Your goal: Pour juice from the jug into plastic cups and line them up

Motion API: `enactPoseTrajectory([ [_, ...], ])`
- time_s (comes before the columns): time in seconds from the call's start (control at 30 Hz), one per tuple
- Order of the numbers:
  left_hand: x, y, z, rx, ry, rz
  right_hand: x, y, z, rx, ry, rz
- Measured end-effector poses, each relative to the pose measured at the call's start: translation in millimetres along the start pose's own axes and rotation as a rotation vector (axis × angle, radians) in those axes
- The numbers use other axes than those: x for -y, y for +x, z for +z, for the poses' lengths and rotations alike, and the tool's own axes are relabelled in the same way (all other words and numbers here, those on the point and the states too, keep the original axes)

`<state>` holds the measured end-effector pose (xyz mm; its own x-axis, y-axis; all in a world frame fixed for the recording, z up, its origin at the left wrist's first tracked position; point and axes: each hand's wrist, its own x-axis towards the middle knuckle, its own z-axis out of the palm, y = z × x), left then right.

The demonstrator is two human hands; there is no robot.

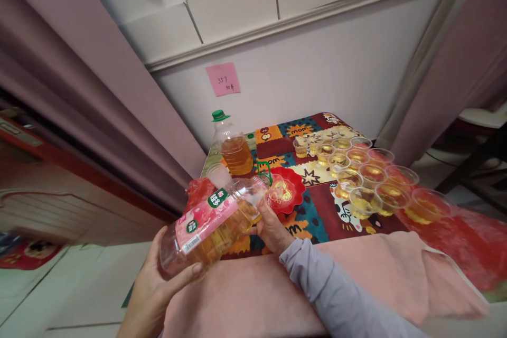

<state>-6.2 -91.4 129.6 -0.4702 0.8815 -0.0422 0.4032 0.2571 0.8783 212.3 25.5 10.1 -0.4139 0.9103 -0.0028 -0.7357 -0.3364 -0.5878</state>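
A large clear oil bottle [232, 222] with a pink label and yellow liquid lies tilted in front of me, its neck pointing right and away. My left hand [156, 280] is wrapped round its base. At the neck, my right hand [271, 224] has its fingers closed, partly hidden behind the bottle. A green handle [264, 170] sticks up beside the neck. Under and beyond the bottle's mouth lies a red scalloped dish [291, 190] with a yellow pattern. Whether liquid is flowing out I cannot tell.
Several clear cups [350, 182] of yellow liquid stand in rows on the right. A green-capped jug [236, 153] and a stack of clear cups [219, 174] stand at the left. A patterned cloth [320, 211] covers the table; pink fabric [368, 269] lies along the front.
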Motion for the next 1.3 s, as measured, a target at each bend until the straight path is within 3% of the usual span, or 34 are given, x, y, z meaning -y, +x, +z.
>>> enactPoseTrajectory([
  [1.3,-4.8,-2.7,1.2,0.001,-0.023,-0.026,-1.9,1.8,-1.6,-0.013,-0.009,0.003],
])
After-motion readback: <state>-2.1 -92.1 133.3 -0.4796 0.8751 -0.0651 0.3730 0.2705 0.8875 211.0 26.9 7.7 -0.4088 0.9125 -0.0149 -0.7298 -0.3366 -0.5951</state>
